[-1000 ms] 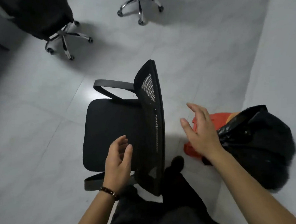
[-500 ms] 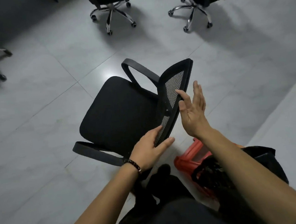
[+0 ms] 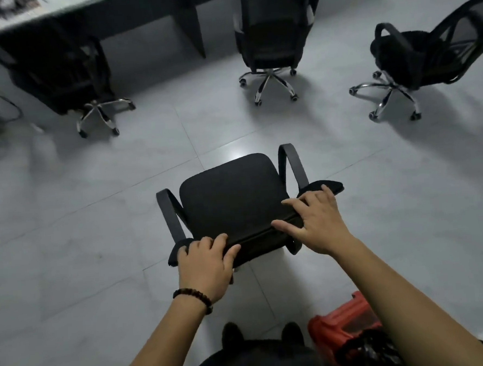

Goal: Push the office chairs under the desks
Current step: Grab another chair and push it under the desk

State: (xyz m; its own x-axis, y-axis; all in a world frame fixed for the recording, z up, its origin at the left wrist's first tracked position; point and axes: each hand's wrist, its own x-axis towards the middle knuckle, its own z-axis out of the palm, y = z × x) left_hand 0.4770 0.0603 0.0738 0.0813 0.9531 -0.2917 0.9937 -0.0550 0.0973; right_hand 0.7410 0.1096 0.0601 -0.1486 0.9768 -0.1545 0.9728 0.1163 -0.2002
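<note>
The black mesh-backed office chair [image 3: 229, 195] stands at 12 o'clock from the person, its seat facing the long white tabletop [image 3: 13, 24] well apart at 11 o'clock. The left hand [image 3: 206, 267] grips the backrest top edge [image 3: 255, 235] with curled fingers. The right hand [image 3: 319, 223] lies spread on it. The coming push likely runs toward 11 o'clock.

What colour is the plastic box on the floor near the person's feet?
The plastic box is red-orange, seen in the head view, lower right.
</note>
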